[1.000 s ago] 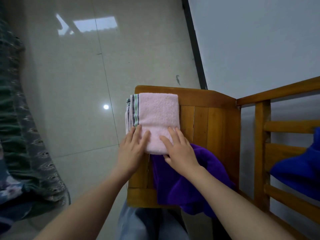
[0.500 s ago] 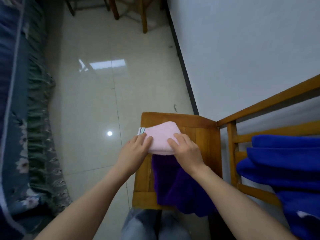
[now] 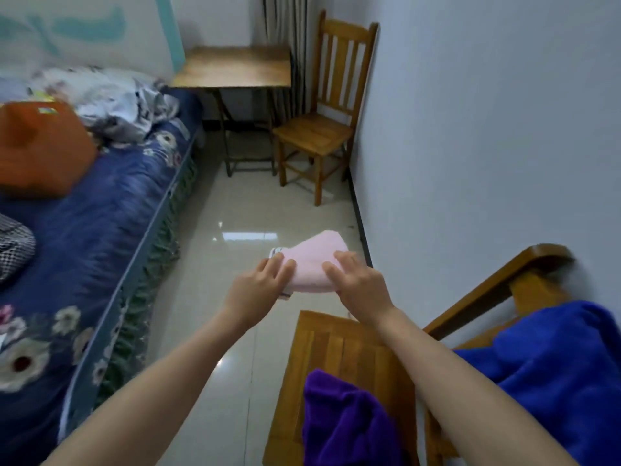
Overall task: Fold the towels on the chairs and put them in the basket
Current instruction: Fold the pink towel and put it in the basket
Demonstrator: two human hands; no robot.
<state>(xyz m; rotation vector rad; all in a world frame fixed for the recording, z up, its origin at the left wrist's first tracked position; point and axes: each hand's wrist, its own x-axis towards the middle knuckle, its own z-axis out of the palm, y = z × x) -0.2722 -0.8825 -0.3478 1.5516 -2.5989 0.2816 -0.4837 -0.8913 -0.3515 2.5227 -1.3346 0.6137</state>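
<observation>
Pink towel (image 3: 312,260) is leaving the chair (image 3: 336,348), left hand (image 3: 258,287) and right hand (image 3: 359,285) pinching its near edge with fingers (image 3: 336,274), keeping folds together

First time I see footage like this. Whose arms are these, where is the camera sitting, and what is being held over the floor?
There is no machine: these are a person's bare arms, filmed by one camera worn on the head, looking forward and down. The left hand and right hand together hold a folded pink towel in the air over the tiled floor. Nearer the camera, a crumpled purple towel lies on a wooden chair seat, and a blue towel drapes over wooden rails at right. A bed with an orange bag-like thing is at left.
</observation>
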